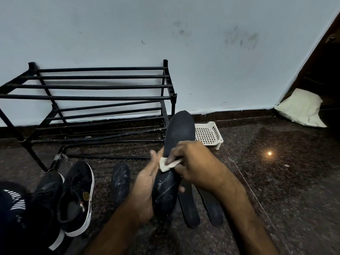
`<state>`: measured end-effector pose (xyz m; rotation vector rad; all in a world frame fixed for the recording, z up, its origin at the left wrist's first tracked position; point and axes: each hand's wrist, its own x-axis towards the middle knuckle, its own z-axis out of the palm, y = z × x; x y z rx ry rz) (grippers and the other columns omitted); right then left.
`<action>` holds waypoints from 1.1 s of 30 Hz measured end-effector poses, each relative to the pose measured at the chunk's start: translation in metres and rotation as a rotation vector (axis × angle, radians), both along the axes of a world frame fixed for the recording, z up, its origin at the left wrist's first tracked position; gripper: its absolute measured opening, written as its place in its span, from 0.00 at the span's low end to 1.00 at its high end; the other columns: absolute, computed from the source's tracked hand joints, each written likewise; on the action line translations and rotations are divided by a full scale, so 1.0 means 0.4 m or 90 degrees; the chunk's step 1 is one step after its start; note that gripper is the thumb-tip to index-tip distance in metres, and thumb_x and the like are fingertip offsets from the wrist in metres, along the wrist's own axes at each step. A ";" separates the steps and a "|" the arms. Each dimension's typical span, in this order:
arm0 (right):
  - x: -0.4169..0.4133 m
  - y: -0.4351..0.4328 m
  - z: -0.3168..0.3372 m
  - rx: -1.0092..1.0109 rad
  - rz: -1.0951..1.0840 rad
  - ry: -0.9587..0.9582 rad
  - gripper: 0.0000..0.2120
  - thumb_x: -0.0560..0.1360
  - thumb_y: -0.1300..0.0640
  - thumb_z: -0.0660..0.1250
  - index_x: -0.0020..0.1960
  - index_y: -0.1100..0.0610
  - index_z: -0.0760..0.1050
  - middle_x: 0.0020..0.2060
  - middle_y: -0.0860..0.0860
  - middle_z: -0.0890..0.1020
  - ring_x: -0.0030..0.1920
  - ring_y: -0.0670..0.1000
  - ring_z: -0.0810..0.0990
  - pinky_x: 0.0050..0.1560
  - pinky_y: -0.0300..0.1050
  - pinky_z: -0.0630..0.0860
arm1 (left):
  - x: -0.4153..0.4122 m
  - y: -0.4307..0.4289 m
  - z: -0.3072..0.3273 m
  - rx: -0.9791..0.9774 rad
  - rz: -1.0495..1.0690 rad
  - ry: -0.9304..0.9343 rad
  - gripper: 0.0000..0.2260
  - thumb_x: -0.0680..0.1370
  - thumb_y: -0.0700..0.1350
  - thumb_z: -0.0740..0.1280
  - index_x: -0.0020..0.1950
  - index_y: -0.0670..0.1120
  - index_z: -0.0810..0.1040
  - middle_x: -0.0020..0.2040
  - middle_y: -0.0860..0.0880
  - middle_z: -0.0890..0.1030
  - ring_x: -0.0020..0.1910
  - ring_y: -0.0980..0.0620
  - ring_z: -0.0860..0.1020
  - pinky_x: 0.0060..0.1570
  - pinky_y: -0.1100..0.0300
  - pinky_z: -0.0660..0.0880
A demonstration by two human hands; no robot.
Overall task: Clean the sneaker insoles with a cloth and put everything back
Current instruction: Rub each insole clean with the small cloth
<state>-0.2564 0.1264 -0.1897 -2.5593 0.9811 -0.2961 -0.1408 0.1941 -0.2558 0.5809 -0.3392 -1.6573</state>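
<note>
1. The sneakers (77,196), black with white soles, lie on the floor at about 8 o'clock from the hands, well apart from them.
2. A loose insole (120,183) lies flat just beside the left wrist, marked with pale scuffs or dust.
3. The left hand (145,184) grips the heel end of the held insole (179,133). Its fingers curl round the edge from the left and its thumb is raised alongside.
4. The held insole is lifted off the floor between both hands. Its long axis runs from 6 o'clock at the heel to about 12 o'clock at the toe, leaning slightly towards 1. The heel part is streaked with whitish marks; the front half looks plain, dark and matte.
5. The cloth (168,163), small and off-white, sits at the insole's middle, touching it.
6. The right hand (193,162) comes in from 4 o'clock, with bent fingers pinning the cloth to the insole. It is the nearer hand to the streaked heel, which lies at 7 o'clock from the cloth, so the next wipe probably runs along the long axis towards the body.
7. Two more insoles (189,207) lie side by side on the floor under the right forearm.
8. A white basket (208,134) sits behind the toe, at 1 o'clock.
</note>
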 end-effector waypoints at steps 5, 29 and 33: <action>-0.039 -0.032 0.008 -0.145 -0.196 -0.002 0.11 0.73 0.64 0.64 0.52 0.54 0.80 0.48 0.49 0.77 0.53 0.53 0.78 0.52 0.43 0.70 | -0.020 0.007 0.009 0.004 0.043 -0.096 0.18 0.81 0.50 0.57 0.68 0.46 0.75 0.56 0.38 0.83 0.40 0.40 0.85 0.24 0.53 0.79; -0.050 -0.039 0.000 -0.153 -0.161 -0.045 0.12 0.73 0.65 0.65 0.53 0.55 0.82 0.47 0.49 0.79 0.50 0.52 0.79 0.52 0.43 0.72 | -0.018 0.022 0.033 0.036 0.051 -0.190 0.21 0.81 0.51 0.58 0.65 0.38 0.74 0.54 0.29 0.81 0.33 0.41 0.83 0.25 0.56 0.78; -0.072 -0.049 0.014 -0.051 -0.067 -0.039 0.13 0.70 0.66 0.68 0.50 0.55 0.84 0.46 0.47 0.81 0.48 0.47 0.79 0.55 0.42 0.76 | -0.021 0.020 0.020 0.038 0.059 -0.241 0.22 0.80 0.53 0.58 0.66 0.40 0.75 0.53 0.31 0.82 0.35 0.42 0.83 0.27 0.55 0.79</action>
